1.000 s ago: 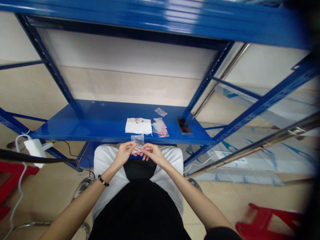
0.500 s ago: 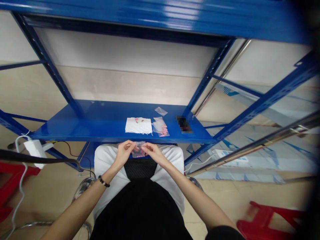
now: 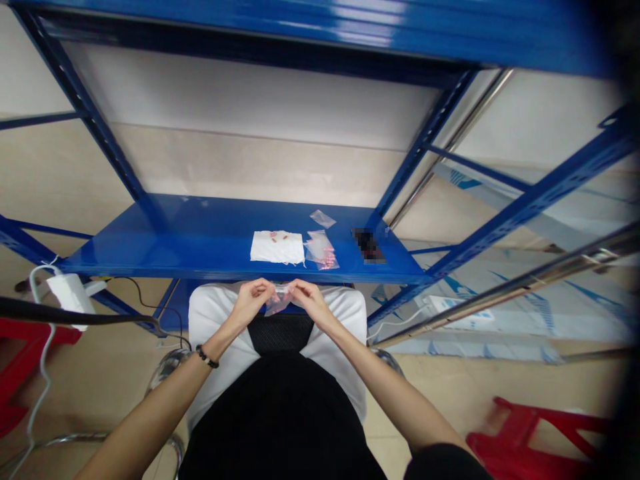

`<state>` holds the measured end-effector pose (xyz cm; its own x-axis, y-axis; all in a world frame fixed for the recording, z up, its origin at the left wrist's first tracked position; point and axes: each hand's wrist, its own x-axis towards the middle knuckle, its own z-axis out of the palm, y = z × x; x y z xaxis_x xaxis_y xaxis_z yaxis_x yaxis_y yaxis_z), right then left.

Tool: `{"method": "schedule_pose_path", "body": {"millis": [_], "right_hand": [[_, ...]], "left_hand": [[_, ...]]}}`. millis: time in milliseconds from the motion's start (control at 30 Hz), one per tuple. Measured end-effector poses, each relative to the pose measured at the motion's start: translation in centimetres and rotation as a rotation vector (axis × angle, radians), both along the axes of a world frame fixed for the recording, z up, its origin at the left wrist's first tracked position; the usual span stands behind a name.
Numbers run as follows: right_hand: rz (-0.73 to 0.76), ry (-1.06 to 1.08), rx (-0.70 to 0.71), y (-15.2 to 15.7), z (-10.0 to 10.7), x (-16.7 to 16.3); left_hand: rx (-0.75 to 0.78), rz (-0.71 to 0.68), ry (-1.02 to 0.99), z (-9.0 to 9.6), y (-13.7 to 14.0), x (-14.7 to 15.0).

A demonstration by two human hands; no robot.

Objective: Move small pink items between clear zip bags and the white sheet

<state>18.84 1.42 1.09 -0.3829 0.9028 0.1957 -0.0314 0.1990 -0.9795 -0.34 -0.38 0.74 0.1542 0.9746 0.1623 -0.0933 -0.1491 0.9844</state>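
Observation:
Between my hands, over my lap and just below the shelf's front edge, hangs a small clear plastic bag (image 3: 278,304). My left hand (image 3: 253,298) pinches its upper left corner, with a dark bead bracelet on the wrist. My right hand (image 3: 307,299) is closed on the upper right corner. Whatever lies inside the bag is too blurred to name. Beyond my hands, a white cloth or paper sheet (image 3: 276,251) with a few small pinkish and brown pieces lies on the blue shelf (image 3: 210,227). To its right is a clear bag of small pink pieces (image 3: 323,251).
Another small clear bag (image 3: 323,218) lies farther back on the shelf. A blurred-out dark object (image 3: 369,245) is near the shelf's right end. Blue uprights frame both sides. A white power strip (image 3: 71,295) hangs at left, and red stools (image 3: 530,440) stand on the floor.
The top edge of the bag has opened or spread a little between my fingers, and the bag has tilted. My hands stay almost in place. The view has shifted slightly.

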Motion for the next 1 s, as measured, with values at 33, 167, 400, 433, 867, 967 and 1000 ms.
{"method": "schedule_pose_path", "body": {"millis": [33, 167, 400, 433, 867, 967, 1000], "right_hand": [[0.018, -0.021, 0.008, 0.0, -0.1, -0.1], [0.072, -0.04, 0.02, -0.1, -0.7, -0.4], [0.114, 0.033, -0.083, -0.7, -1.2, -1.0], [0.127, 0.043, -0.104, -0.8, -1.2, -1.0], [-0.044, 0.08, -0.138, -0.4, -1.7, -0.8], [-0.073, 0.08, -0.136, -0.4, -1.4, -0.6], [-0.089, 0.07, -0.13, -0.4, -1.3, -0.5]], "left_hand": [[0.002, -0.029, 0.007, 0.0, 0.0, 0.0], [-0.002, -0.139, 0.029, -0.4, 0.1, 0.2], [-0.001, -0.14, 0.032, -0.7, -0.1, 0.3], [0.007, -0.133, 0.036, -0.6, -0.2, 0.3], [0.041, 0.035, 0.031, -1.5, 0.6, 0.8], [0.038, 0.032, 0.066, -1.3, 0.5, 0.9], [0.029, 0.015, 0.079, -1.3, 0.5, 0.9]]}}
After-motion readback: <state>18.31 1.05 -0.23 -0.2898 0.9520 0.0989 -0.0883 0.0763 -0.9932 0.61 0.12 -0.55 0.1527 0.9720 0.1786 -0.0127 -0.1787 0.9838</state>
